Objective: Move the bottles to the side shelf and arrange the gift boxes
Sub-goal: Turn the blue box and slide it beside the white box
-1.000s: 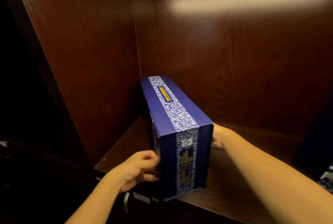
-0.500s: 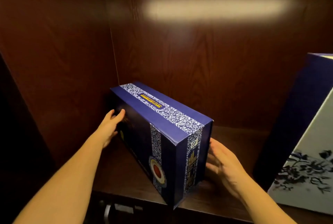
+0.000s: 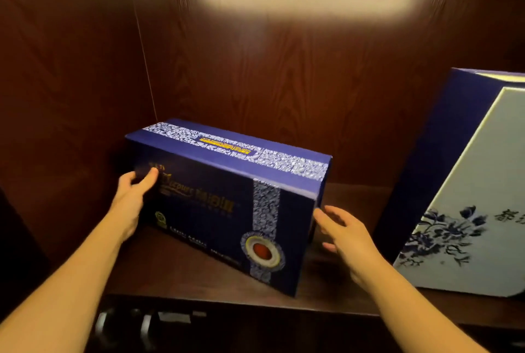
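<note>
A dark blue gift box (image 3: 227,204) with a blue-and-white patterned band and a red round emblem lies lengthwise on the dark wooden shelf (image 3: 355,293), its long printed face towards me. My left hand (image 3: 130,199) holds its left end, thumb on the front face and fingers round the corner. My right hand (image 3: 346,236) hovers at the box's right end with fingers spread, fingertips at the edge and nothing in it. No bottles are in view.
A taller gift box (image 3: 483,182), white with blue flowers and a navy side, stands on the shelf at the right. The cabinet's left wall (image 3: 71,96) is close to the blue box's left end, with the back panel (image 3: 284,82) behind it.
The blue box has turned from end-on to lying with its long face towards me. My left hand shifted to its left end, and my right hand came off the right end.
</note>
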The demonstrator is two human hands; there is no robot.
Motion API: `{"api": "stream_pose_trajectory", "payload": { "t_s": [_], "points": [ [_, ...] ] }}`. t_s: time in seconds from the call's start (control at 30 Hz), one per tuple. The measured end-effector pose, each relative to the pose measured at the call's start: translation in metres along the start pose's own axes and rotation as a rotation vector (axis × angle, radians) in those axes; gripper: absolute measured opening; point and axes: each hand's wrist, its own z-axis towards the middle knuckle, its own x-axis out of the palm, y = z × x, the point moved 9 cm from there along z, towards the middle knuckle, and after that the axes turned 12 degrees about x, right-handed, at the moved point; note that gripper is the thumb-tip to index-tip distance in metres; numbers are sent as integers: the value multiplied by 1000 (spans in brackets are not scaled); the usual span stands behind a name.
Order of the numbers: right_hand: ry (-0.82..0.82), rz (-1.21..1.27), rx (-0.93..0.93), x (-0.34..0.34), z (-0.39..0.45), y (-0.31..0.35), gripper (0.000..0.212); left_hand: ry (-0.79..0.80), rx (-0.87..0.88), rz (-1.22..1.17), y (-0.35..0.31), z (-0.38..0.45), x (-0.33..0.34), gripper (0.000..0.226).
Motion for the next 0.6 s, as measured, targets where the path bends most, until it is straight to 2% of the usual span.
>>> {"api": "stream_pose_trajectory", "payload": {
  "t_s": [0.07,0.13,0.2,0.33,0.6],
  "points": [
    [81,54,174,3,12,-14,52,-3,44,57,-3,-17,-3,68],
    [136,124,247,7,20,-16,42,-25,92,127,-7,-33,-4,60],
    [134,175,242,7,28,-10,34,-97,135,212,-13,-49,-7,58],
    [115,186,254,2,35,-4,30,-207,169,286,-23,-82,-8,74],
    [147,191,250,-4,32,-4,31,-216,150,307,-29,-102,-6,70]
  ]
}}
